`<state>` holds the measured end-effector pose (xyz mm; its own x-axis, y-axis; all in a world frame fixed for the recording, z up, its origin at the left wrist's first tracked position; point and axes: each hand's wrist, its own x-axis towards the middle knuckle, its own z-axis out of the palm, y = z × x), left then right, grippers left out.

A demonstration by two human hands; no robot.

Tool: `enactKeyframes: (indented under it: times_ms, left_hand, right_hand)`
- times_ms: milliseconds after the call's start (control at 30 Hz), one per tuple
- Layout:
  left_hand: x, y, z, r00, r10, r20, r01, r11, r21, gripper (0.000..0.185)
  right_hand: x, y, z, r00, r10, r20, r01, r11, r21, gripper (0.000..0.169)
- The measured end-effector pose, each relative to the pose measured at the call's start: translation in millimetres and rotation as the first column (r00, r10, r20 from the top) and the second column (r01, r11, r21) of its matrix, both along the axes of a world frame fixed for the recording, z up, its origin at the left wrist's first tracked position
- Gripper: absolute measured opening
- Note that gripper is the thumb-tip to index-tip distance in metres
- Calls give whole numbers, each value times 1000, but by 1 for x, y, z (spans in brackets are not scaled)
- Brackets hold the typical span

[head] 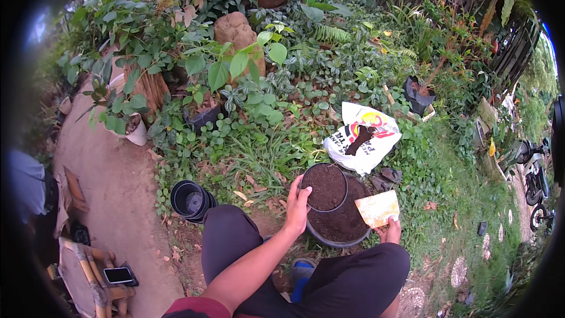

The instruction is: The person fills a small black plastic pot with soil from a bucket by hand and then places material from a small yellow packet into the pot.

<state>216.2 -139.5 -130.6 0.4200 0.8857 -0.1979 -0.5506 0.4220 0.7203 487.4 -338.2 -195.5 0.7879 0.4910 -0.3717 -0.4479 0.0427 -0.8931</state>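
My left hand point(298, 207) grips the rim of a round black plant pot point(325, 187) filled with dark soil. This pot is over a wider black basin point(340, 244) that also holds dark soil. In my right hand point(389, 230) is a flat, worn whitish-yellow piece point(378, 208), held by its lower edge at the basin's right side; its material is unclear. Just beyond the pot lies a white printed plastic sack point(379, 152), open, with dark soil showing. Stacked empty black pots point(187, 201) lie tilted on the ground to the left.
A bamboo stool point(95, 282) with a smartphone point(118, 275) stands on the dirt path point(114, 194) at left. A person in a grey top point(27, 181) is at the left edge. Potted plants, a stump point(145, 90) and a rock point(236, 35) stand beyond; parked two-wheelers point(535, 185) are far right.
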Motion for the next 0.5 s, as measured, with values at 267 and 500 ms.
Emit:
enactKeyframes:
  times_ms: [267,500]
  left_hand:
    - [7,-9,5,993,-63,-97,51,991,-121,50]
    - [24,-15,-2,984,-156,-81,152,987,-55,52]
  right_hand:
    - [-11,34,109,935,141,326,-176,981,80,31]
    - [-12,72,149,854,228,468,-295,953,74,29]
